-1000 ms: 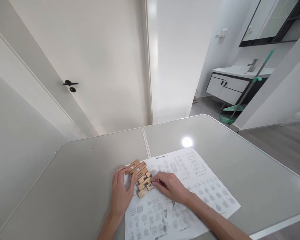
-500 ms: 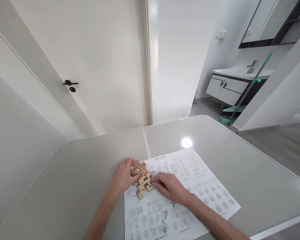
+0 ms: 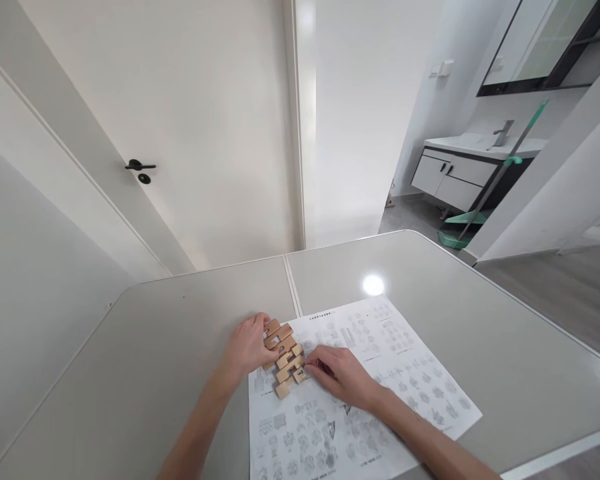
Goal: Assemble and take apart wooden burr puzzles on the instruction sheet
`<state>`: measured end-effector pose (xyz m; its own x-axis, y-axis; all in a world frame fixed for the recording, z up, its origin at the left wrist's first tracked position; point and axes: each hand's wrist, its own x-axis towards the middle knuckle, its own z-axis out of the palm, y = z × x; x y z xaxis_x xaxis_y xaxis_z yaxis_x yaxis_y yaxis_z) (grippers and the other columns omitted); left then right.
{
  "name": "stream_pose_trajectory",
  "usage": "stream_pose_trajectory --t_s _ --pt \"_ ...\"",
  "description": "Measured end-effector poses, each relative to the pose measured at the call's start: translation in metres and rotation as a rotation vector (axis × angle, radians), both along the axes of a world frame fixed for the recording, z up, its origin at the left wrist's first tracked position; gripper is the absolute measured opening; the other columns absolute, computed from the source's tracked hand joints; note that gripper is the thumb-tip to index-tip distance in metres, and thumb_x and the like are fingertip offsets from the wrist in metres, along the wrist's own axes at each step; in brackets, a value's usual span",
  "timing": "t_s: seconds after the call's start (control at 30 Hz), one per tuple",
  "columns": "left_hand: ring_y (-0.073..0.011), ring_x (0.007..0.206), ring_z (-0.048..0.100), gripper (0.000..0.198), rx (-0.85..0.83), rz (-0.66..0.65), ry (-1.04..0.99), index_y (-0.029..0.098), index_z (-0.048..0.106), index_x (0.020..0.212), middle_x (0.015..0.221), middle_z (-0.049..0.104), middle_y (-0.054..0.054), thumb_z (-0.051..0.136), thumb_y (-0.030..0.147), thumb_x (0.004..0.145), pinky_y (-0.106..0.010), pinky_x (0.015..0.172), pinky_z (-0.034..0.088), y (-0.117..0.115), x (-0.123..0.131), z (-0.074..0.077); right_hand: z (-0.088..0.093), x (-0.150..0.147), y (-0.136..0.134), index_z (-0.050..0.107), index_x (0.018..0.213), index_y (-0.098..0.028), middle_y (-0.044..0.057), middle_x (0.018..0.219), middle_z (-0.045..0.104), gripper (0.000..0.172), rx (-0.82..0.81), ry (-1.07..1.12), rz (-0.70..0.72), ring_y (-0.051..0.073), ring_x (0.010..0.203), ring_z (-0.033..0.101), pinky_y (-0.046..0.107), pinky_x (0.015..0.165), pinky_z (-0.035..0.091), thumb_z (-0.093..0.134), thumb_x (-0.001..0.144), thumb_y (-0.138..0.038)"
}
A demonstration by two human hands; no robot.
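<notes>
Several notched wooden puzzle pieces [image 3: 283,342] lie close together in a slanting group on a printed sheet. The upper ones are reddish brown, the lower ones paler, and one pale piece [image 3: 299,375] bears a dark mark like a 3. Around the left side of the group curls my left hand [image 3: 247,345], its thumb and fingers gripping the browner pieces. My right hand [image 3: 344,375] is closed, with thumb and forefinger together at the group's right edge. Whatever may be between those fingertips is hidden.
Rows of small grey diagrams cover the white paper sheet [image 3: 380,400]. It rests on a grey table [image 3: 180,347] with a pale seam [image 3: 292,287] running across. Beyond stand a white door [image 3: 205,133], a washbasin cabinet [image 3: 455,177] and a green broom and dustpan [image 3: 455,239].
My left hand has shifted very slightly, and a bit more of the brown pieces' left side shows. My right hand and the sheet look almost unmoved.
</notes>
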<state>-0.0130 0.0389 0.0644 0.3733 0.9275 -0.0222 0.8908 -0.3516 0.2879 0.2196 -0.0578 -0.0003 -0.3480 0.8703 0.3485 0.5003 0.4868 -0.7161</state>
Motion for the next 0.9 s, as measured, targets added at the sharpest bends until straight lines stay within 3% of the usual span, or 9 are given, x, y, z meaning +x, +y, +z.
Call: stream_pose_trajectory --t_s 0.63,0.9 --pt "-0.0330 0.104 0.070 0.044 -0.031 0.026 0.054 0.024 0.059 0.106 0.111 0.074 -0.011 0.074 0.034 0.066 -0.039 0.082 0.052 0.0016 -0.0056 0.0061 0.0019 -0.0015 -0.0001 0.061 0.100 -0.023 0.001 0.083 0.069 0.016 -0.047 0.012 -0.002 0.017 0.067 0.060 0.026 0.062 0.043 0.049 0.106 -0.031" --pt "-0.0308 0.102 0.071 0.050 -0.056 0.070 0.060 0.021 0.060 0.108 0.112 0.074 -0.009 0.076 0.044 0.066 -0.036 0.080 0.051 0.0038 -0.0064 0.0080 0.0009 -0.0005 -0.0007 0.061 0.099 -0.024 0.001 0.083 0.068 0.014 -0.058 0.020 0.000 0.017 0.067 0.058 0.027 0.062 0.042 0.050 0.105 -0.030"
